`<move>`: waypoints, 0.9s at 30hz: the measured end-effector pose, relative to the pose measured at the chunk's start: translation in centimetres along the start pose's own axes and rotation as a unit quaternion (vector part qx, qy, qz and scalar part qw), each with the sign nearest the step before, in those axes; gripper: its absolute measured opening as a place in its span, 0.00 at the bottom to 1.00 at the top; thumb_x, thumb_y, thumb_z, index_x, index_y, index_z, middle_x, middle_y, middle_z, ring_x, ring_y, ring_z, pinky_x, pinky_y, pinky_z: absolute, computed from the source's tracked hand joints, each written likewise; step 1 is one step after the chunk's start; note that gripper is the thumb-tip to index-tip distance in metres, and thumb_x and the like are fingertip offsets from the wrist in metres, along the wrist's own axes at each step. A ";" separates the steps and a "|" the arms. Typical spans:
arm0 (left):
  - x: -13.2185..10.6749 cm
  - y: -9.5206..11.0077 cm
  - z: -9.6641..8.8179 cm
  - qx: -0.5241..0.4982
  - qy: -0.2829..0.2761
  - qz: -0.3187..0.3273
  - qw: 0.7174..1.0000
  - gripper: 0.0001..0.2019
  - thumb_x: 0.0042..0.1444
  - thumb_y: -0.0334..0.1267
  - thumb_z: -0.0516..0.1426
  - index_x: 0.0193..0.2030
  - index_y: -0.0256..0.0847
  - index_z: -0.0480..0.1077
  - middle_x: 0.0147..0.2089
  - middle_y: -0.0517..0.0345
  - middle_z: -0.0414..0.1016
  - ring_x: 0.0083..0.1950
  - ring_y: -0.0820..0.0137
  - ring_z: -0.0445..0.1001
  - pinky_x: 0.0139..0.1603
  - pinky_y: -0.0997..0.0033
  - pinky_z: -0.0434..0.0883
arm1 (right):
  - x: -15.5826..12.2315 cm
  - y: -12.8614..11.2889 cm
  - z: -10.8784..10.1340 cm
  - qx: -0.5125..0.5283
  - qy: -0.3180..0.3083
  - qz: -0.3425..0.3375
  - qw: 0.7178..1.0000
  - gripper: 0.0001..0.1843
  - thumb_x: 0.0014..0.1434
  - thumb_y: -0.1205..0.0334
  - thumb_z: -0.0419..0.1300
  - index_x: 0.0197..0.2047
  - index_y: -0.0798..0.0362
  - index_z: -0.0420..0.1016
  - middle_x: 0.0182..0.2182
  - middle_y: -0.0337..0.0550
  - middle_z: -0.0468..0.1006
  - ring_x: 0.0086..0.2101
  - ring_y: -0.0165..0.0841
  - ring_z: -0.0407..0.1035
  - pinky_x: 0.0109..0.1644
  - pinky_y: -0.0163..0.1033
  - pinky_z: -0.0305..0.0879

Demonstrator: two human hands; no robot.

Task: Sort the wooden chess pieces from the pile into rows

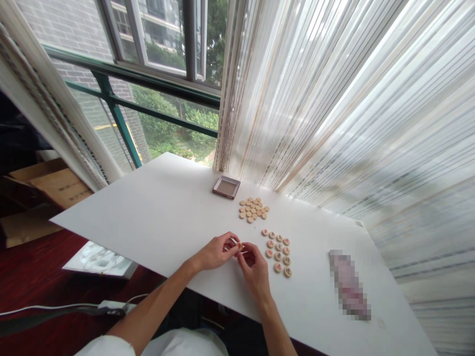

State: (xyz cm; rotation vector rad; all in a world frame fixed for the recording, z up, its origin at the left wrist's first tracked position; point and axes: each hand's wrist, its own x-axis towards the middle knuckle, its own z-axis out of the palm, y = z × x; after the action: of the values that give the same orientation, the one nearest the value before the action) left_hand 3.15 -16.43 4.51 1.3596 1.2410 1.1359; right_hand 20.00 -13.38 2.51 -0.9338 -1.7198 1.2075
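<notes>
Between the fingertips of my two hands is a round wooden Chinese chess piece (pixel 239 245) with a red character on its face. My left hand (pixel 218 251) pinches it from the left, and my right hand (pixel 254 265) has its fingers closed on it from the right. Just right of my right hand, several face-up chess pieces (pixel 279 247) with red or dark characters lie in rough rows on the white table (pixel 148 212). Farther back sits a loose cluster of chess pieces (pixel 253 209) with plain faces up.
Behind the cluster lies a shallow open box or lid (pixel 226 187). A blurred pinkish object (pixel 349 284) rests toward the table's right side. Sheer striped curtains (pixel 334 99) hang along the back edge. Cardboard boxes (pixel 55 185) and a white power strip (pixel 115 307) are at the left, below the table.
</notes>
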 end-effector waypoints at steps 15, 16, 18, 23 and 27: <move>0.0 0.1 1.0 -0.019 0.023 -0.002 1.000 0.14 0.57 0.49 0.61 0.38 0.39 0.73 0.37 0.52 0.82 0.40 0.64 0.80 0.42 0.68 0.75 | -0.3 0.2 0.0 -0.073 0.023 -0.056 0.995 0.07 0.61 0.57 0.61 0.40 0.50 0.70 0.30 0.39 0.73 0.29 0.31 0.67 0.34 0.37 0.69; 0.0 0.1 0.9 -0.015 0.022 0.003 1.000 0.14 0.57 0.49 0.60 0.39 0.39 0.73 0.37 0.52 0.82 0.41 0.64 0.80 0.42 0.68 0.74 | -0.3 0.3 0.0 -0.075 0.024 -0.055 0.995 0.07 0.61 0.57 0.61 0.40 0.50 0.70 0.30 0.39 0.73 0.29 0.31 0.67 0.34 0.37 0.69; 0.0 0.0 0.8 -0.004 0.023 0.009 1.000 0.14 0.59 0.48 0.59 0.39 0.39 0.74 0.37 0.53 0.81 0.40 0.64 0.80 0.42 0.69 0.74 | -0.3 0.3 0.0 -0.077 0.026 -0.052 0.995 0.08 0.61 0.56 0.62 0.40 0.50 0.70 0.31 0.40 0.73 0.29 0.32 0.68 0.34 0.37 0.69; 0.0 -0.1 0.4 0.009 0.020 0.000 1.000 0.15 0.60 0.49 0.57 0.42 0.38 0.74 0.37 0.53 0.80 0.39 0.66 0.78 0.40 0.71 0.72 | -0.2 0.5 0.1 -0.074 0.037 -0.047 0.995 0.10 0.60 0.54 0.62 0.41 0.50 0.72 0.31 0.40 0.74 0.29 0.32 0.68 0.33 0.37 0.68; -0.2 -0.1 0.1 0.002 0.008 -0.008 1.000 0.17 0.61 0.49 0.56 0.45 0.37 0.74 0.37 0.52 0.80 0.39 0.66 0.78 0.40 0.70 0.72 | -0.2 0.3 0.0 -0.068 0.037 -0.043 0.996 0.12 0.59 0.52 0.63 0.42 0.50 0.72 0.31 0.40 0.75 0.29 0.32 0.69 0.32 0.37 0.69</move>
State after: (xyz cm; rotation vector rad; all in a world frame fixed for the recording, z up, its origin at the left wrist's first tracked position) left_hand 3.21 -16.58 4.39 1.3443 1.2632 1.1359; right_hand 20.09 -13.49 2.18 -0.9632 -1.7809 0.9989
